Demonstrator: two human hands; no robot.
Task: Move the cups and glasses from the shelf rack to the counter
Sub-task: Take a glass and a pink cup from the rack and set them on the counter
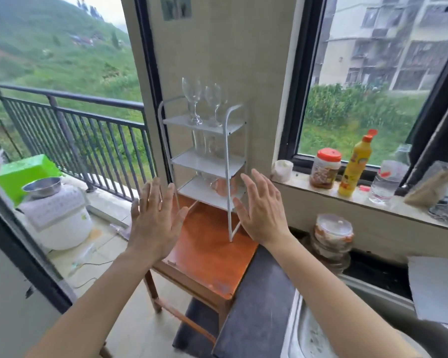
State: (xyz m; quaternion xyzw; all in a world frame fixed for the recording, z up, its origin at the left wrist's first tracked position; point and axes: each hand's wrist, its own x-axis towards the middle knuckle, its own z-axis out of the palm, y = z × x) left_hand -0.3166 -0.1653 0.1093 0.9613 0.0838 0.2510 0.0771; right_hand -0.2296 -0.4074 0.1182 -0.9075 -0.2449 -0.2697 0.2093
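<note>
Fingers (169, 195) on both our hands are spread wide and hold nothing. Our left hand (153, 223) and right hand (261, 213) are raised palms-forward, one on each side of the rack (228, 161), in front of its lowest shelf.

The rack stands on a wooden table (207, 257) against the wall. Two wine glasses (192, 99) stand upright on its top shelf, side by side. Clear glasses (204, 146) sit on the middle shelf; we cannot tell how many. A pinkish cup (224, 187) rests on the bottom shelf, partly hidden by our right hand.

The dark counter (256, 301) adjoins the table on the right, with a sink (303, 332) set in it. On the windowsill to the right stand a jar (325, 169), a yellow bottle (354, 166) and a water bottle (388, 182). Stacked containers (331, 239) sit below the sill, beyond the counter.
</note>
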